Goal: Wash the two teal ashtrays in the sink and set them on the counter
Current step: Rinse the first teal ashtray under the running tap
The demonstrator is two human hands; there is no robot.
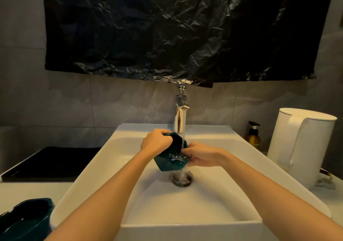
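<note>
A teal ashtray (169, 160) is tilted under the running water of the chrome tap (179, 119), above the drain (182, 179) of the white sink (92, 168). My left hand (155, 142) grips its upper rim. My right hand (198, 156) holds its right side, fingers curled against the wet face. Water runs off the ashtray into the drain. A second teal ashtray (26, 218) sits on the counter at the lower left, partly cut off by the frame edge.
A white kettle (300, 146) stands on the counter to the right, with an amber pump bottle (252, 136) behind it. A black tray (50, 162) lies left of the sink. Black plastic sheeting (176, 29) covers the wall above the tap.
</note>
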